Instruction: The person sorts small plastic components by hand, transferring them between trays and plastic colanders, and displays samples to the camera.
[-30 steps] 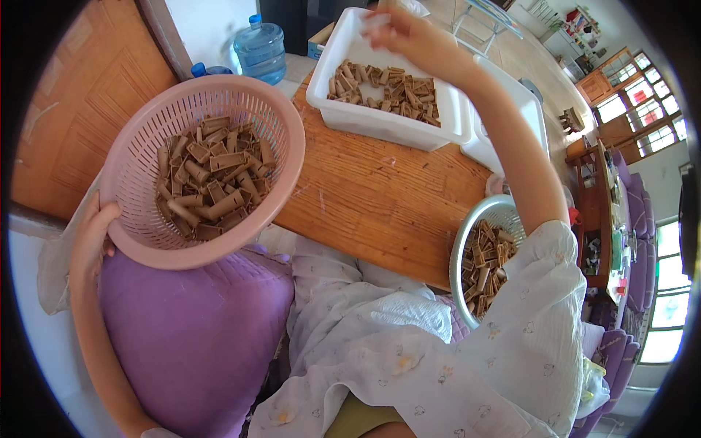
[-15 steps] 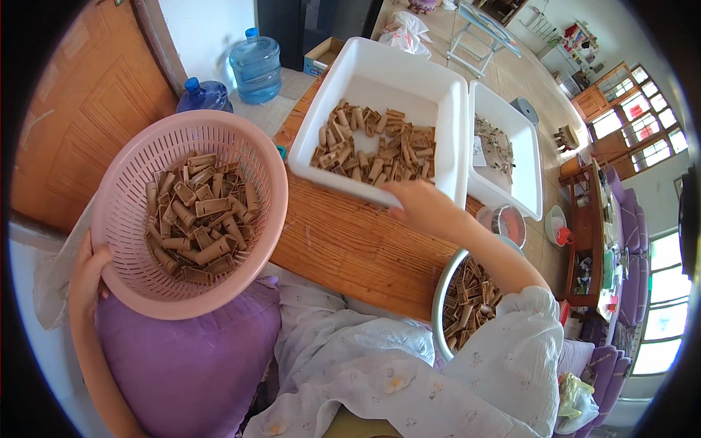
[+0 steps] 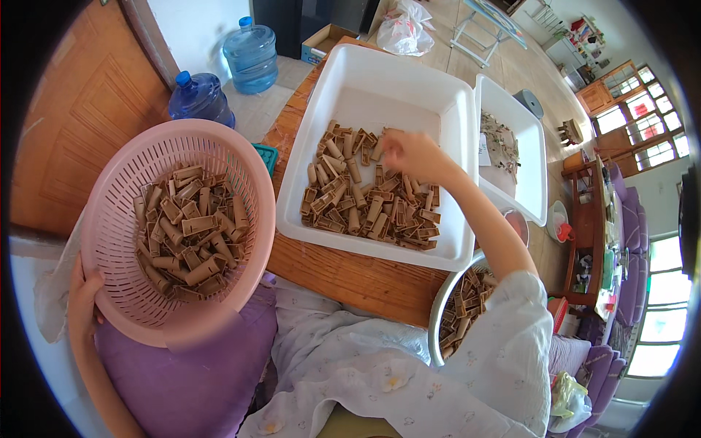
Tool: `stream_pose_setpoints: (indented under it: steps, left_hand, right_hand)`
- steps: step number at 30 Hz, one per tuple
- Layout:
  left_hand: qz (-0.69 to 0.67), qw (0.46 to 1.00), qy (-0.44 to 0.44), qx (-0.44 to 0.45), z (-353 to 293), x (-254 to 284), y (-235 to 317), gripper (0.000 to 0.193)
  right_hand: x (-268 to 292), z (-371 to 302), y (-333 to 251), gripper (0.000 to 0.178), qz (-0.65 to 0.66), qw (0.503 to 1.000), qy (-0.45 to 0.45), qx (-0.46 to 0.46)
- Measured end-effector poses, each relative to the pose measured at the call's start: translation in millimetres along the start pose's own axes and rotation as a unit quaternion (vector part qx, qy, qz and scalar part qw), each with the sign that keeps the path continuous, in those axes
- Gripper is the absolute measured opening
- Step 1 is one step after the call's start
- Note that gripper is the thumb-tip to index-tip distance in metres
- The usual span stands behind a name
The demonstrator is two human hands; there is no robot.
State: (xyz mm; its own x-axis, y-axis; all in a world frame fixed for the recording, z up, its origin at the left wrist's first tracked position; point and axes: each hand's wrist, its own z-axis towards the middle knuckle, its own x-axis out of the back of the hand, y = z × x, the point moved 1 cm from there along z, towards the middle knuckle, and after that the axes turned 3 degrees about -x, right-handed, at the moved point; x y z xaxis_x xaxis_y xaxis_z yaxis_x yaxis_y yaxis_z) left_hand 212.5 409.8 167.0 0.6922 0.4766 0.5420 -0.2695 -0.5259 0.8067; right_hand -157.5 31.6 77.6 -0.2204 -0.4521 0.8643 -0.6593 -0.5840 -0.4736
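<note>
My left hand [image 3: 85, 296] is closed on the left rim of a pink slotted plastic basket [image 3: 109, 197], which tilts toward me above a purple cushion [image 3: 219, 365]. Inside it is a heap of small brown trough-shaped plastic pieces [image 3: 191, 226]. Over the large white tray [image 3: 380, 69] on the bench, my right hand [image 3: 418, 155] reaches in with curled fingers. It is just above more of the same brown pieces [image 3: 358, 201], spread in the tray's near half. Whatever those fingers hold is hidden.
Right of my forearm, a round basin [image 3: 436, 321] holds more brown pieces, partly hidden by my sleeve. A second white tray [image 3: 537, 157] with small scraps sits beyond. Blue water bottles [image 3: 250, 58] stand back left, and a teal basket [image 3: 266, 157] is beside the wooden bench [image 3: 343, 281].
My right hand has left the white tray's near rim and moved in over the brown pieces. That tray's near rim is closer to me. My left hand still grips the basket.
</note>
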Motion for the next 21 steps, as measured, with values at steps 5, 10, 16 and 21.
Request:
stream_pose_setpoints:
  steps: [5,10,16,21]
  left_hand:
    - [-0.012,1.0,-0.005,-0.004,4.3,-3.8,-1.5,0.059]
    - [-0.011,1.0,0.02,-0.007,2.7,-3.4,-4.6,0.061]
    - [-0.017,0.999,0.033,0.014,1.3,-2.6,-2.9,0.062]
    - [-0.015,0.999,0.029,0.015,3.5,-4.5,1.3,0.061]
  right_hand:
    - [-46.2,88.7,42.2,0.033,-0.085,0.99,0.055,-0.101]
    - [-40.7,117.8,48.2,0.026,-0.154,0.981,0.044,-0.111]
    - [-14.6,126.8,57.3,0.019,-0.115,0.989,0.09,-0.019]
    - [-39.6,133.2,67.8,0.022,-0.024,0.996,0.087,-0.023]
